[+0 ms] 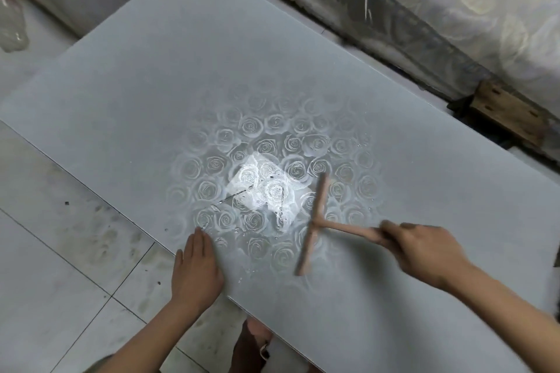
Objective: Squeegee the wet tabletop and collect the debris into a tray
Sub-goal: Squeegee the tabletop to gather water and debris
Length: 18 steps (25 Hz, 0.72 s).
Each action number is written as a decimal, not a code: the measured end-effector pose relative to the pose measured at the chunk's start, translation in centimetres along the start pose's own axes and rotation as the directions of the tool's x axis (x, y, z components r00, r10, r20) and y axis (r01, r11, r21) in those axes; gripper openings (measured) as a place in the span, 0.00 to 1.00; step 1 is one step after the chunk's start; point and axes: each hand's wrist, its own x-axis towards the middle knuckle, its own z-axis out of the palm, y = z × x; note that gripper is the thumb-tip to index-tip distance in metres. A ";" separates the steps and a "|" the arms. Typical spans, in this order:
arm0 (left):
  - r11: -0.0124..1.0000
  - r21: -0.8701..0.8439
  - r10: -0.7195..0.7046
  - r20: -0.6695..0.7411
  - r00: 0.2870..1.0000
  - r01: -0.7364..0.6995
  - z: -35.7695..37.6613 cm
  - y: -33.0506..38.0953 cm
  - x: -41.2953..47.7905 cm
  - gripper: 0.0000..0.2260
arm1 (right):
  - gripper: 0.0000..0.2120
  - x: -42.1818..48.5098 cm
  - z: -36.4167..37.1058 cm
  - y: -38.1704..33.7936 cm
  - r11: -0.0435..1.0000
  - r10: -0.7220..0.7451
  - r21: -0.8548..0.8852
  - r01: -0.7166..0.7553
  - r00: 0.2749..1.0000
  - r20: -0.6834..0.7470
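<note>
Squeegee (313, 222) meets wet counter (151, 85). At left, above stained floor tiles (60, 251), your left grip (195, 269) lies flat and open on the counter's near edge, fingers straight, holding nothing. Just beside it, water glints over a rose pattern (272, 185) flecked with dark debris. Right of that gleam, the squeegee's blade lies across the surface. Its handle runs right into your right grip (424, 251), blurred but curled closed around the handle's end. A wooden block (509, 112) sits beyond the counter's far right edge.
</note>
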 end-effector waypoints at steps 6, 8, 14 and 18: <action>0.997 0.022 0.067 0.010 0.998 -0.068 -0.7 3.4 0.7 0.29 | 0.14 2.8 -0.2 -5.6 0.991 -0.101 0.078 0.110 0.989 -0.111; 0.993 0.039 0.108 0.006 0.994 -0.108 -1.1 5.1 1.0 0.29 | 0.16 -0.1 0.4 -0.2 0.995 -0.023 0.095 0.034 0.993 -0.118; 0.986 0.041 0.163 0.023 0.986 -0.164 -0.1 13.9 1.1 0.30 | 0.16 -9.4 5.0 17.8 0.949 0.273 0.178 -0.262 0.961 -0.042; 0.994 0.065 0.091 0.000 0.996 -0.091 1.9 19.3 1.3 0.29 | 0.24 -11.9 7.5 25.9 0.917 0.329 0.224 -0.331 0.943 0.046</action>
